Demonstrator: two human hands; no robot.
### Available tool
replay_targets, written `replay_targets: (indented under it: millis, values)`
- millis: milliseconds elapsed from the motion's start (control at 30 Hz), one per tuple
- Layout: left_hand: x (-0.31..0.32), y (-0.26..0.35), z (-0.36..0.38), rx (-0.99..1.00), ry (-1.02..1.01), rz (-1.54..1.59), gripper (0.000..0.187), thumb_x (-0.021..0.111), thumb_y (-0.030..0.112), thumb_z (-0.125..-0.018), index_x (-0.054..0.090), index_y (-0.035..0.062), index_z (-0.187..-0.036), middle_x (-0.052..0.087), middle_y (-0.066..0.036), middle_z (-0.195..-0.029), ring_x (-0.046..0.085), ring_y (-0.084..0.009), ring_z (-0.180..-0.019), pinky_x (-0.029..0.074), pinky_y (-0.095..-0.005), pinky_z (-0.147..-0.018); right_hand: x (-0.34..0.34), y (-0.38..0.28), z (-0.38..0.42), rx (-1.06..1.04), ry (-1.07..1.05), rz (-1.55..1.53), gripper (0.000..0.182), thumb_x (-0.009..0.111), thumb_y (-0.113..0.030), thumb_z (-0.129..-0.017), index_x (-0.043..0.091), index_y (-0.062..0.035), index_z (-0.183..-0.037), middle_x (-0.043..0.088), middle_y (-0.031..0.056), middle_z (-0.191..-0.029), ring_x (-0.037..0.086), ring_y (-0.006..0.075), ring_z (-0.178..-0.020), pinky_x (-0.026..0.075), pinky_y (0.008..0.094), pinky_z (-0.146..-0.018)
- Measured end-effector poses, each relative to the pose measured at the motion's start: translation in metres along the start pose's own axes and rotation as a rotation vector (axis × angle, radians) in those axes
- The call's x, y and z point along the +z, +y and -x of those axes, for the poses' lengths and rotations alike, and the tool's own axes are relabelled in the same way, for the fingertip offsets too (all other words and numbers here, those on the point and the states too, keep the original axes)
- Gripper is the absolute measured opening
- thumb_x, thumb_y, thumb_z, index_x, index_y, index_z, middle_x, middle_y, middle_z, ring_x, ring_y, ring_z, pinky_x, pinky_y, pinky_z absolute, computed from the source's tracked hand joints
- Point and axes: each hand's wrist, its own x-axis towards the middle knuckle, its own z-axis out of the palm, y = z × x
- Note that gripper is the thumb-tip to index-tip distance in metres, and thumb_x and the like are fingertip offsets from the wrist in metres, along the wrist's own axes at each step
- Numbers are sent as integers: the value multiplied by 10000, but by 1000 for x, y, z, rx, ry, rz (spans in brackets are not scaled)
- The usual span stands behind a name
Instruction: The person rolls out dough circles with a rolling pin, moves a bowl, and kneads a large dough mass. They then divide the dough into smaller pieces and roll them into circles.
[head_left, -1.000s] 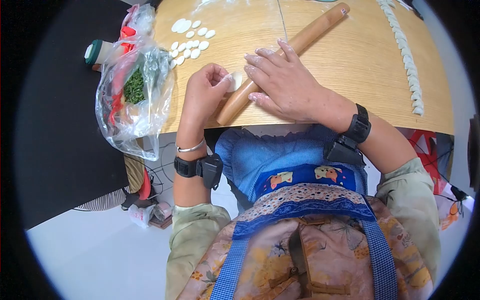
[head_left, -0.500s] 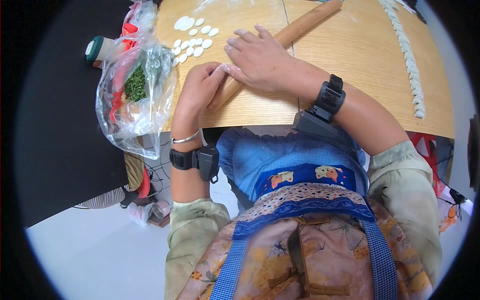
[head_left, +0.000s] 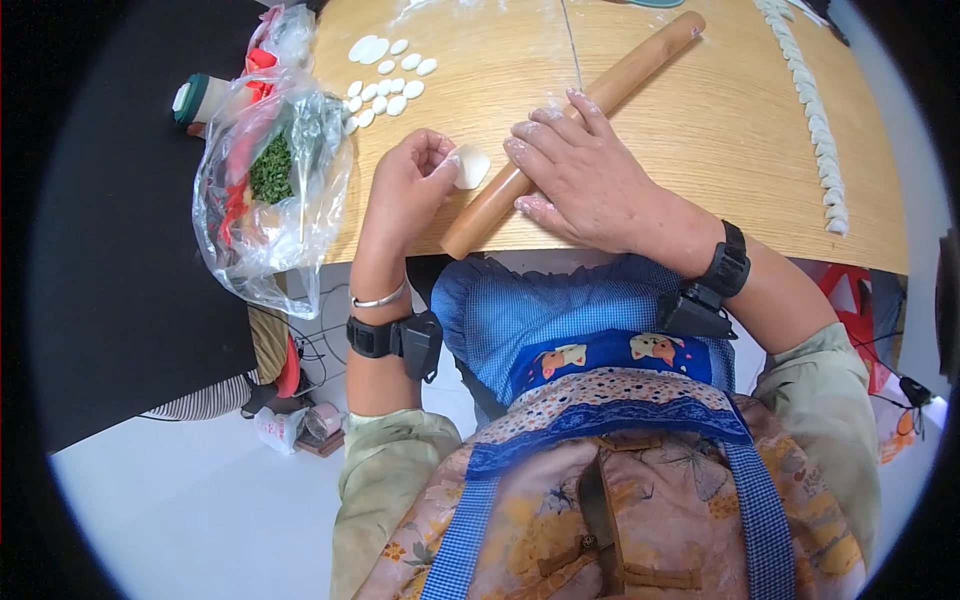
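Note:
Between the thumb and fingers of my left hand [head_left: 408,190] is pinched a small, thin, round dough wrapper [head_left: 472,168]. To its right, a wooden rolling pin [head_left: 650,58] lies slantwise on the table, its near end close to the front edge. My right hand [head_left: 585,172] rests on top of the pin with floury fingers stretched out flat over it. The wrapper is beside the pin, not under it. Beyond my left hand, several small flattened dough discs [head_left: 397,104] lie in a loose group.
On the wooden table [head_left: 700,160], a long row of white, folded dough pieces [head_left: 815,110] runs along the right side. At the left are a clear plastic bag [head_left: 320,220] with chopped greens [head_left: 271,170], and a green-lidded cup [head_left: 200,100].
My right hand and the rolling pin have moved right and towards me. The dough wrapper now shows in my left hand, which has come apart from the pin.

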Motion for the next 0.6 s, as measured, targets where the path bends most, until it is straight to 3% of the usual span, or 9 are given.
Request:
replay_targets:
  millis: [67, 200, 267, 400, 467, 600]
  values:
    - [2, -6, 1, 80, 48, -49, 205, 632, 143, -963, 671, -9, -1096, 625, 30, -858, 555, -46, -734, 445, -201, -649, 1, 1, -2, -5, 21, -15, 564, 529, -448, -995, 601, 7, -1320, 595, 190, -1356, 486, 347, -1345, 239, 592, -1198]
    - [-3, 0, -1, 47, 54, -109, 222, 609, 187, -997, 693, -11, -1052, 605, 32, -818, 527, -45, -712, 430, -205, -638, 5, 6, -23, -44, 95, -29, 539, 530, -456, -991, 629, 9, -1247, 631, 180, -1299, 500, 351, -1331, 313, 585, -1154]
    - [-6, -1, -6, 31, 57, -88, 300, 577, 258, -1036, 707, -11, -1002, 584, 32, -783, 491, -44, -672, 404, -203, -590, 12, 8, -39, -46, 100, -18, 501, 532, -455, -988, 661, 2, -1146, 665, 168, -1192, 544, 347, -1258, 389, 565, -1082]
    - [-8, 2, -10, -17, 40, 0, 358, 557, 307, -1056, 709, -10, -992, 562, 39, -763, 475, -41, -646, 380, -196, -548, 24, 12, -68, -11, 66, -75, 476, 532, -447, -988, 681, -6, -1091, 670, 161, -1097, 572, 340, -1180, 412, 553, -1040]
    - [-11, 5, -11, -76, 12, -58, 373, 540, 320, -1061, 707, -7, -993, 547, 43, -753, 475, -35, -632, 355, -192, -512, 34, 11, -76, -1, 194, -19, 460, 529, -436, -990, 692, -13, -1069, 663, 157, -1050, 583, 333, -1122, 417, 559, -1019]
    - [-13, 16, -9, -189, -76, 37, 305, 585, 267, -1036, 695, -12, -980, 573, 35, -767, 527, -35, -676, 407, -194, -562, 27, 9, -75, 40, 114, -48, 460, 517, -429, -999, 677, -13, -1114, 653, 174, -1118, 562, 356, -1192, 395, 592, -1042]
